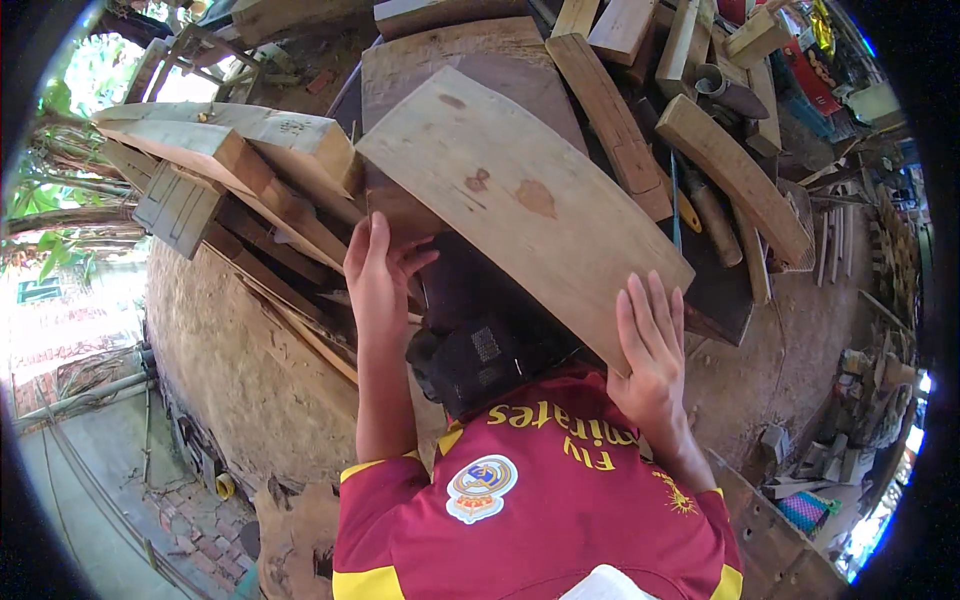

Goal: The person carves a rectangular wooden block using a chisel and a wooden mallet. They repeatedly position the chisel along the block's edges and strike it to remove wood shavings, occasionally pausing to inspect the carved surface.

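Note:
A wide, pale wooden board (560, 235) with dark knots lies slantwise in front of me, from the upper left to the lower right. My right hand (652, 345) rests against its near right end, fingers stretched out over the top face; the thumb is hidden. Just off the board's left edge, my left hand (380, 262) is raised with its fingers apart and nothing in them. A browner wooden block (470, 55) sits beneath the board's far part. Beside my left hand, thick wooden beams (300, 150) lean outward to the left.
Curved wooden pieces (740, 185) and a straight brown block (610, 120) lie to the right. Near them are a metal cup (711, 80), a thin blue rod (675, 200) and a yellow-handled tool (688, 215). Wood scraps line the right side of the dirt floor (260, 330).

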Demonstrator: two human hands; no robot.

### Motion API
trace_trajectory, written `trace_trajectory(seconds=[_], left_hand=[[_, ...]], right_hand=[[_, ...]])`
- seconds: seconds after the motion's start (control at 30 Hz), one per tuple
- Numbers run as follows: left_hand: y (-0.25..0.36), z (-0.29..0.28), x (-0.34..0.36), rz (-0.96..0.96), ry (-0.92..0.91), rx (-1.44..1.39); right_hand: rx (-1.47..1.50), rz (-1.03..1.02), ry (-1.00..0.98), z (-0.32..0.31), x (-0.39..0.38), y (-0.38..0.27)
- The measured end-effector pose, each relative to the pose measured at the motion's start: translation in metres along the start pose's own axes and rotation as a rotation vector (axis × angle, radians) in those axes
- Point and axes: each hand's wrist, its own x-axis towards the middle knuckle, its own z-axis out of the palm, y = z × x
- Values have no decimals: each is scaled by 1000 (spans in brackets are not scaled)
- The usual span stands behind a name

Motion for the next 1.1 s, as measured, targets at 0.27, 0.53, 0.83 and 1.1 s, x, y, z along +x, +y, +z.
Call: trace_trajectory(seconds=[0.27,0.53,0.83,1.1], left_hand=[[-4,-1,-25,-206,-197,-22],[-23,20,-54,-426,-406,86],[-28,21,-38,-368,-376,128],[-16,30,-14,-294,-178,47]], right_hand=[[-24,8,268,-7,-48,20],[-42,9,291,-2,-66,24],[-78,9,311,11,-69,32],[-51,-59,348,9,-75,35]])
